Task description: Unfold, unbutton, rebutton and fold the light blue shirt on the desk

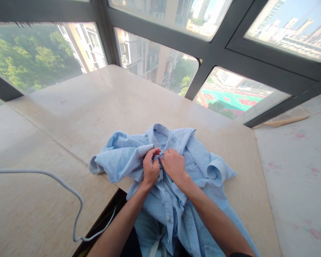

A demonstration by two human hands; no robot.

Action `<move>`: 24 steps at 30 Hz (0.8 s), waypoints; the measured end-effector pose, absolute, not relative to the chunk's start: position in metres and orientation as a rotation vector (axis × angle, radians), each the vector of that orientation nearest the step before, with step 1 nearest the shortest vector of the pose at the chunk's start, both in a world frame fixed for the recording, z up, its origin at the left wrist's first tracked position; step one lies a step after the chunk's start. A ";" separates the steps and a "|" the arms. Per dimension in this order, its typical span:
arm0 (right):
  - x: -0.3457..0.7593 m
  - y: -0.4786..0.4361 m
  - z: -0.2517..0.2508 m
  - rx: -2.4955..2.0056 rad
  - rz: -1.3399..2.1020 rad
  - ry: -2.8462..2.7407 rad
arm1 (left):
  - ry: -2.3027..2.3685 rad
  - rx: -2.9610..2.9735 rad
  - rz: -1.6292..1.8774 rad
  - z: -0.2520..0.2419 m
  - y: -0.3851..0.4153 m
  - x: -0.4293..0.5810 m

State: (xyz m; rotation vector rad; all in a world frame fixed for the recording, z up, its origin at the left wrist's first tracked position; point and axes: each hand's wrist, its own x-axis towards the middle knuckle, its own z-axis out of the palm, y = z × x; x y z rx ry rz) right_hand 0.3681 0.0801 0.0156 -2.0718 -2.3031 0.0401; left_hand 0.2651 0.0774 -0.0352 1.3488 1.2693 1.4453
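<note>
A light blue button-up shirt [149,200] lies rumpled on the pale stone-look ledge, its lower part hanging over the front edge towards me. Its collar [161,132] points away, and both sleeves spread out to the sides. Just below the collar, my left hand [151,167] pinches the front edge of the shirt. Close beside it, my right hand [173,163] is closed on the cloth of the other front edge. The fingertips of both hands nearly meet. White buttons [167,218] run down the shirt front; whatever lies between the fingertips is hidden.
A grey-white cable [61,182] curves over the ledge [37,207] at the left and drops into a dark gap [107,217]. Dark-framed windows [155,57] close off the far side. Flower-patterned wallpaper [299,171] covers the right side.
</note>
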 end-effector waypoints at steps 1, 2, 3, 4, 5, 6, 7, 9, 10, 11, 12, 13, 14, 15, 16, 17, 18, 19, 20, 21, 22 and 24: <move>0.367 0.081 0.015 -2.087 0.041 -2.303 | 1.268 1.349 1.446 -0.035 0.078 0.265; 0.366 0.082 0.015 -2.096 0.042 -2.304 | 1.266 1.349 1.448 -0.035 0.078 0.265; 0.366 0.083 0.014 -2.094 0.045 -2.307 | 1.265 1.350 1.451 -0.036 0.078 0.265; 0.367 0.085 0.014 -2.085 0.051 -2.307 | 1.265 1.355 1.454 -0.036 0.078 0.266; 0.370 0.087 0.013 -2.071 0.066 -2.302 | 1.269 1.364 1.456 -0.037 0.078 0.266; 0.374 0.089 0.013 -2.055 0.093 -2.288 | 1.274 1.377 1.456 -0.038 0.078 0.266; 0.379 0.090 0.013 -2.035 0.135 -2.266 | 1.283 1.393 1.456 -0.039 0.079 0.266; 0.390 0.092 0.013 -1.954 0.281 -2.192 | 1.305 1.440 1.456 -0.040 0.079 0.266; 0.397 0.092 0.012 -1.890 0.389 -2.135 | 1.315 1.477 1.455 -0.040 0.080 0.266; 0.403 0.091 0.011 -1.813 0.510 -2.065 | 1.321 1.525 1.450 -0.040 0.080 0.266; 0.408 0.090 0.009 -1.734 0.628 -1.987 | 1.321 1.586 1.438 -0.039 0.080 0.266; 0.413 0.088 0.007 -1.662 0.730 -1.912 | 1.314 1.659 1.417 -0.038 0.080 0.266; 0.417 0.086 0.005 -1.605 0.808 -1.844 | 1.305 1.733 1.386 -0.037 0.080 0.266; 0.420 0.084 0.002 -1.566 0.862 -1.789 | 1.297 1.806 1.349 -0.035 0.079 0.267; 0.422 0.082 0.000 -1.541 0.895 -1.746 | 1.292 1.871 1.308 -0.034 0.078 0.267; 0.423 0.080 -0.002 -1.524 0.917 -1.708 | 1.289 1.925 1.267 -0.033 0.078 0.268; 0.423 0.079 -0.003 -1.512 0.939 -1.671 | 1.290 1.967 1.230 -0.033 0.077 0.268; 0.424 0.078 -0.004 -1.502 0.965 -1.631 | 1.292 1.998 1.199 -0.032 0.076 0.269; 0.424 0.077 -0.005 -1.493 0.992 -1.592 | 1.294 2.020 1.174 -0.032 0.076 0.270; 0.425 0.076 -0.006 -1.483 1.018 -1.557 | 1.295 2.033 1.155 -0.031 0.076 0.270; 0.425 0.076 -0.007 -1.474 1.040 -1.526 | 1.298 2.038 1.142 -0.031 0.075 0.271; 0.427 0.075 -0.010 -1.454 1.066 -1.480 | 1.306 2.035 1.122 -0.030 0.076 0.271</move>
